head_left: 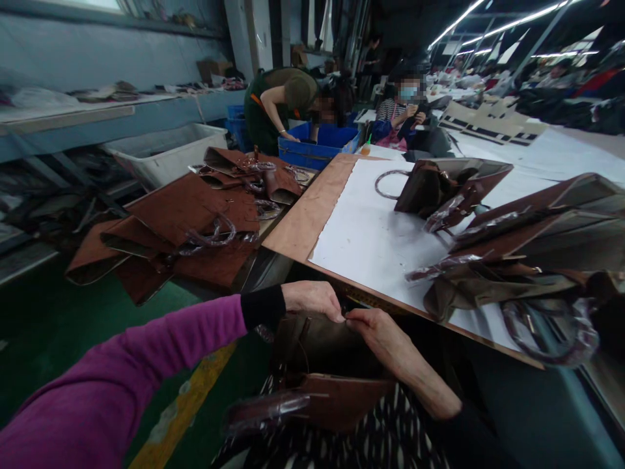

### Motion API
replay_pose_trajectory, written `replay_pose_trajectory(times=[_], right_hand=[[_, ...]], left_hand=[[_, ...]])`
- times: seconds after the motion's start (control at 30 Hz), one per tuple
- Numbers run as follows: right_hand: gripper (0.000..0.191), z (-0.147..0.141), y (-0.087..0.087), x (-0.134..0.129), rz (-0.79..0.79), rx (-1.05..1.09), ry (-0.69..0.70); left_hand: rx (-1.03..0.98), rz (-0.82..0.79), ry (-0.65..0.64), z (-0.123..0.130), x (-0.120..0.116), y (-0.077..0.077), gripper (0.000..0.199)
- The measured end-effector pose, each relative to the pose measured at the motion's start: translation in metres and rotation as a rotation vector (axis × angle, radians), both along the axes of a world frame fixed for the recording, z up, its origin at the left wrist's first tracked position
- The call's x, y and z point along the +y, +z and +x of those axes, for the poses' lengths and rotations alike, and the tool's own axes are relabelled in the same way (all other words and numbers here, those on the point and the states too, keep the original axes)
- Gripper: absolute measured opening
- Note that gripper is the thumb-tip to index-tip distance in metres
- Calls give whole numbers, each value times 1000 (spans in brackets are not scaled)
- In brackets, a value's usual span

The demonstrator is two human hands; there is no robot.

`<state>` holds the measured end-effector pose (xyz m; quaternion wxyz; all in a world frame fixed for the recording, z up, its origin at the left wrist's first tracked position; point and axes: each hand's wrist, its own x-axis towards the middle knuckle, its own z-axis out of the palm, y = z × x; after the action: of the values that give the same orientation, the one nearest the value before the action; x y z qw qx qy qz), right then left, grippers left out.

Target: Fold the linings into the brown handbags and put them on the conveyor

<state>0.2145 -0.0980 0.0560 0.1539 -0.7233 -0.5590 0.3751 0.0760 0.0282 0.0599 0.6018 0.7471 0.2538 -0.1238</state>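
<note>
A brown handbag (349, 398) with an olive-grey lining rests gaping on my lap, against a black-and-white patterned garment. Its plastic-wrapped handle (271, 410) hangs at the near side. At the bag's far rim, the fingers of my left hand (312, 298) are closed in a pinch. My right hand (383, 332) comes from the other side, thumb and forefinger pinched on the same rim, nearly touching the left fingertips. Any small part between the fingertips is too small to make out.
Brown handbags (195, 215) lie piled at the left. More bags (547, 241) stand on the white-papered table (361, 225), whose edge is just beyond my hands. One person bends over a blue crate (312, 153); another sits behind the table. A white bin (166, 153) stands left.
</note>
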Motion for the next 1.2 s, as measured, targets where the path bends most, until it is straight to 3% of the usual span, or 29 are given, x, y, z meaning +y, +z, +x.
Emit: replay_pose_trajectory(times=[0.13, 0.23, 0.53, 0.7, 0.9, 1.03, 1.13, 1.2], right_hand=[[26, 3, -3, -2, -16, -37, -33], [26, 1, -2, -3, 10, -40, -13], [30, -4, 8, -5, -41, -44, -2], [31, -14, 11, 3, -35, -118, 21], [19, -29, 11, 15, 37, -71, 56], [22, -29, 10, 15, 26, -68, 37], [22, -29, 8, 13, 39, -75, 42], [22, -30, 7, 13, 50, -80, 46]], left_hand=[[-90, 232, -70, -23, 11, 8, 21], [-97, 352, 30, -38, 9, 6, 24], [-55, 209, 250, -39, -12, -4, 26], [-65, 220, 266, -36, -19, -3, 23], [-82, 224, 265, -36, -18, -10, 23], [-191, 347, 273, -45, -15, -7, 18], [-146, 454, 317, -53, -14, -3, 18], [-110, 432, 307, -57, -14, -3, 18]])
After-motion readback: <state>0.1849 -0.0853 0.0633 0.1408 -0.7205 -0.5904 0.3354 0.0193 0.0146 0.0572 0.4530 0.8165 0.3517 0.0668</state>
